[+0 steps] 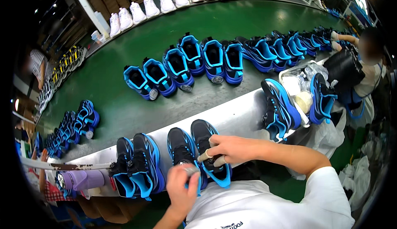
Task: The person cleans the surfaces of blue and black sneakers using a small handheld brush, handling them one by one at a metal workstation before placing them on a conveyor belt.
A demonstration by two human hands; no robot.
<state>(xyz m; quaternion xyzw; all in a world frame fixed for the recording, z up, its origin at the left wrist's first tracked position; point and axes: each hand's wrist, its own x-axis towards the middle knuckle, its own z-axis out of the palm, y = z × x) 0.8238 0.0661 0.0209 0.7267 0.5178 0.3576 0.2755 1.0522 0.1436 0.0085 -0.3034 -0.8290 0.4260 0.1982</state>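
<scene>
Two black-and-blue sneakers lie side by side on the metal ledge (240,111) in front of me. My right hand (229,148) rests on the right sneaker (209,140), fingers taped, gripping its upper near the laces. My left hand (182,187) is closed around a small round grey object at the tongue of the left sneaker (180,146). What that object is cannot be made out.
Another pair (136,163) lies to my left on the ledge, a further pair (281,107) and a clear tray (297,84) to my right. Several blue sneakers ride the green conveyor (124,105). White shoes line the far side. Another person (364,63) works at right.
</scene>
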